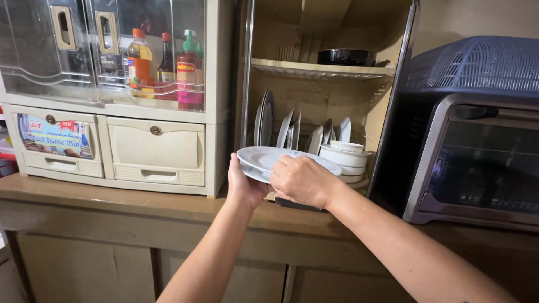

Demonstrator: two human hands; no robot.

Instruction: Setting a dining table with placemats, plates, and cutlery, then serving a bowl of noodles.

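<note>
The left hand grips the near left rim of a white plate, thumb over the top edge and the palm under it, while the right hand lies curled over the plate's near right part, fingers closed down on its upper face. So the plate sits between both hands, held roughly level and slightly tilted, in the air just in front of the open dish cabinet and above the front edge of the wooden counter. Just behind the plate, inside the cabinet's lower compartment, a stack of white bowls stands at the right, and a row of plates stands upright on edge in a rack. On the shelf above sits a dark pan. Left of the hands, a cream plastic cupboard rests on the counter, with sauce bottles behind its clear doors and two drawers below. At the counter's right end stands a toaster oven with a blue plastic basket turned over on top.
</note>
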